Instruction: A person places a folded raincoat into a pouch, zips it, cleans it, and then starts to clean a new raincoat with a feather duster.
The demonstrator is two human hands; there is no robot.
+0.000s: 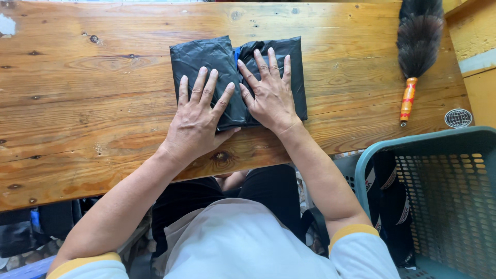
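Both hands flat, open, left hand (195, 121), right hand (268, 93), on folded black bag (206, 57), near table edge (77, 186)

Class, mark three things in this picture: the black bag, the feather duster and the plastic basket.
Black bag (201, 59), head view, on its bare upper left part.
Feather duster (419, 36), head view, on the dark feathers.
Basket (413, 138), head view, on its teal top rim.

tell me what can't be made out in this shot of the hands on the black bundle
Head view only:
- Black plastic bundle: its middle lies under the left hand and right hand; contents wrapped out of sight.
- Feather duster: tip cut off by the top edge.
- Teal basket: cut off by the right and bottom edges; dark items inside unclear.
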